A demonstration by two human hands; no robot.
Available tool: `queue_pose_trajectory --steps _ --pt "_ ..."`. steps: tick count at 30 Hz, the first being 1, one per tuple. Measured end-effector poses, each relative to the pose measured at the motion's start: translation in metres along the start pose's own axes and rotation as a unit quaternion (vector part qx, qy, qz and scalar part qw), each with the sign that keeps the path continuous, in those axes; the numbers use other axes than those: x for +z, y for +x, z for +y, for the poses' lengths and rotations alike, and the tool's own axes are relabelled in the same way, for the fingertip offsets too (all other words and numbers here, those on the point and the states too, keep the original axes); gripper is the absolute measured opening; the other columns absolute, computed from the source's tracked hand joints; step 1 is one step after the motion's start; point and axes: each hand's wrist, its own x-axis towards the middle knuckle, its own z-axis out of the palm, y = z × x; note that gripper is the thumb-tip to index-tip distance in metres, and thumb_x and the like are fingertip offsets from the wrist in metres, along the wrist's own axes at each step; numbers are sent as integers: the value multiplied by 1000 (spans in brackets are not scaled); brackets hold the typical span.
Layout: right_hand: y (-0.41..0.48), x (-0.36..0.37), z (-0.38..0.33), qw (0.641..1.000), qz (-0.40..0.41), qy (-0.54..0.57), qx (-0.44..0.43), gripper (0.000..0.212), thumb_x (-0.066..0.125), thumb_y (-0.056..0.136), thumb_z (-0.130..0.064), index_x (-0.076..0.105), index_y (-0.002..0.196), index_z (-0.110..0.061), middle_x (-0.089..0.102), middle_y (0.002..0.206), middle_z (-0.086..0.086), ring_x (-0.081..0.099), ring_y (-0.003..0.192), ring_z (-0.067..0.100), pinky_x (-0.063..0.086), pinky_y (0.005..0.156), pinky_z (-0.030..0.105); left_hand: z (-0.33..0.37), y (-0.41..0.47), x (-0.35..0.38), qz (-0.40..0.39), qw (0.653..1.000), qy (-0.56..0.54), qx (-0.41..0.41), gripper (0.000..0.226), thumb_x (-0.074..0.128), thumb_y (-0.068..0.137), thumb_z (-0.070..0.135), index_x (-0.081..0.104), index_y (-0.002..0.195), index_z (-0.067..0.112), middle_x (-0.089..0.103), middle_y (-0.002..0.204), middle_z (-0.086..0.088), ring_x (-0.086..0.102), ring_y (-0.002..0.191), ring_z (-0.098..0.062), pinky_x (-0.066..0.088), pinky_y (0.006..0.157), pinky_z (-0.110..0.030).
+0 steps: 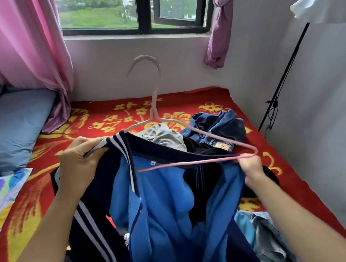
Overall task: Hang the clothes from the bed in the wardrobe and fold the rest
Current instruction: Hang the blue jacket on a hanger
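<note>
The bed [185, 99], covered by a red blanket with yellow flowers, fills the view below the window. Held up over its near half is a blue fleece-lined jacket [168, 210]. It has a navy collar, navy outer panels and white stripes down the sleeve, and it hangs open with the lining facing up. A thin pink hanger [211, 135] sits at the collar, its hook pointing toward the window and its left end tucked under the collar. Behind the jacket, dark blue jeans [218, 124] and a grey garment [163, 134] lie crumpled on the blanket. The left hand [80, 164] grips the jacket's left collar edge. The right hand [251, 166] pinches the jacket's right edge at the hanger's right corner.
</note>
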Motion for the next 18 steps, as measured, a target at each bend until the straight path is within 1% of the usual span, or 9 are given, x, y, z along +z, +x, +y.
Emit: queue_pose_trajectory --steps 2,4,7,9,10,11,12,14,18 --pt "7 -11 -38 997 -53 2 -53 27 41 83 19 60 74 3 61 60 4 58 61 15 48 57 25 -5 -2 2 10 1000 -4 -4 26 69 78 -4 69 104 -4 54 79 14 51 74 19 35 69 1" --pt "13 -22 -69 985 -101 -103 -98 20 46 83 17 63 90 9 60 74 13 55 68 23 48 62 26 -9 -2 2 30 999 -16 -16 26 68 79 -3 68 105 -6 53 78 15 50 73 19 35 68 1" --pt "18 -34 -101 970 -100 -193 -109 19 56 76 14 63 71 -2 56 65 7 50 57 18 45 45 15 -17 -4 -2 46 999 -13 1 25 69 79 0 68 104 -5 55 75 11 51 73 16 36 68 0" --pt "23 -37 -113 968 -78 -206 -118 25 61 71 14 61 62 -10 57 63 5 50 57 17 45 50 21 -19 -8 -2 40 998 13 46 23 70 78 1 70 101 -3 59 72 -3 56 73 3 41 67 -9" --pt "25 -37 -118 964 -63 -221 -133 27 63 70 12 60 60 -12 57 62 4 51 59 17 44 54 23 -19 -10 0 38 996 41 71 23 71 77 -1 70 100 -3 61 72 -10 59 72 -12 47 67 -22" --pt "27 -35 -120 958 -46 -241 -150 27 65 70 10 60 59 -14 57 63 3 51 60 17 43 57 25 -18 -12 1 38 991 84 94 23 72 75 -3 71 98 -3 62 72 -15 60 68 -26 50 60 -35" --pt "27 -32 -123 949 -27 -266 -167 26 66 70 7 60 59 -16 57 63 1 52 63 18 43 60 26 -17 -14 3 41 983 136 116 24 74 73 -6 72 97 -3 62 70 -16 60 64 -32 50 51 -39" --pt "20 -23 -125 928 5 -314 -199 20 66 71 1 60 63 -17 56 63 -1 53 68 22 42 65 29 -14 -17 7 52 961 216 162 27 76 69 -9 73 95 -3 62 68 -15 59 57 -31 45 41 -34" --pt "-23 2 -127 904 27 -327 -276 11 59 75 -3 59 76 -14 56 68 1 54 70 23 37 62 26 -4 -20 17 83 942 266 186 28 65 66 -8 74 91 -2 61 65 -14 54 43 -25 33 35 -22"
